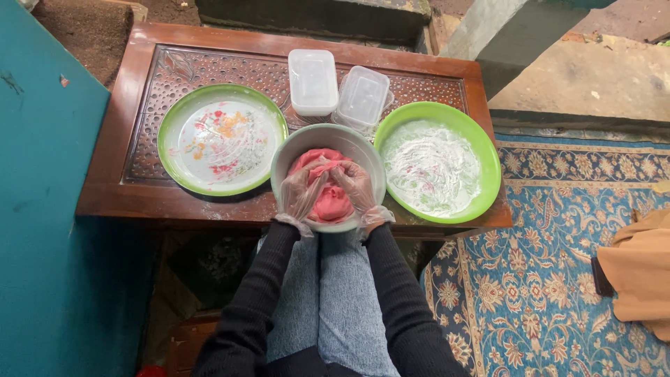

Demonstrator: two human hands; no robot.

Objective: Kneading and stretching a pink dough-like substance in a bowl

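Carved dark wood makes up the low table (139, 174), which stands between a teal wall (42, 209) and a patterned blue rug (544, 279); the person sits at its near edge, knees in grey denim tucked under it.

Taking the bowl (293, 150) at the table's front edge as the landmark and going left to right: to the bowl's left lies a green-rimmed plate (167, 132), its white face smeared with red, orange and green flecks and a dusting of white powder. It sits within easy reach of the left arm, likely so it can be got at without leaning.

Behind the bowl stand two clear lidded tubs (313, 80), side by side and touching or nearly so, pushed back where they do not crowd the hands.

In the bowl is a lump of pink dough (333, 202), filling most of it. The left hand (301, 192) and right hand (356, 185), both in thin clear gloves, are pressed close together over the dough, fingers curled down into its top; the gloves probably keep the sticky mass off the skin. Whether the fingertips meet I cannot tell. The bowl sits right at the table edge, straight ahead of the body, so both arms bear down evenly.

To the bowl's right, its rim touching or just beside the bowl, is a green dish (488, 160) coated with swirled white powder.

Far right of the bowl, on the rug, lies tan cloth (638, 272).
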